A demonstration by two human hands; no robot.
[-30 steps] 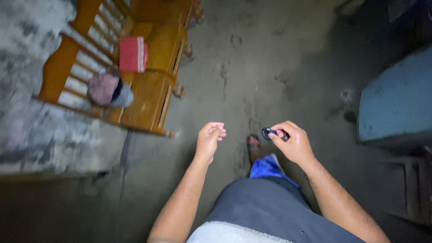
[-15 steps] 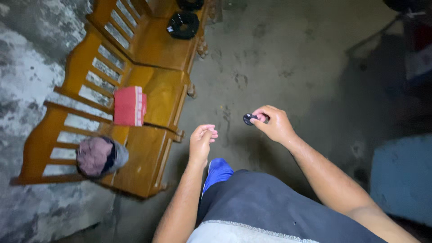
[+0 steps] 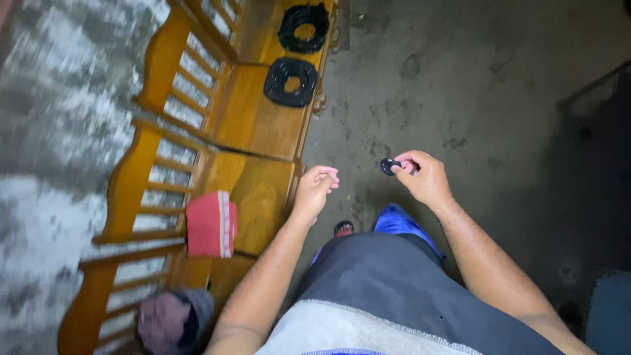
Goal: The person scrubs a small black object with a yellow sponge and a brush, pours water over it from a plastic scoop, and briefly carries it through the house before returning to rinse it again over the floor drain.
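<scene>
My right hand (image 3: 424,176) pinches a small black object (image 3: 389,165) between thumb and fingers, held out over the concrete floor. My left hand (image 3: 315,189) hangs beside it with the fingers loosely curled and nothing in it, close to the front edge of a wooden bench (image 3: 259,125). Two black ring-shaped parts (image 3: 292,81) lie on the bench seat farther ahead. A red cloth-like item (image 3: 210,223) sits on the bench to the left of my left arm.
The slatted bench back (image 3: 158,171) runs along a rough grey wall (image 3: 52,131). A dark bundle of cloth (image 3: 172,319) lies at the bench's near end. My foot in a sandal (image 3: 344,229) shows below. A blue-grey object (image 3: 608,309) stands at the lower right.
The view has moved forward along the bench, so the red item and cloth bundle slid toward the bottom and the black rings came into full view. Both hands keep the same pose.
</scene>
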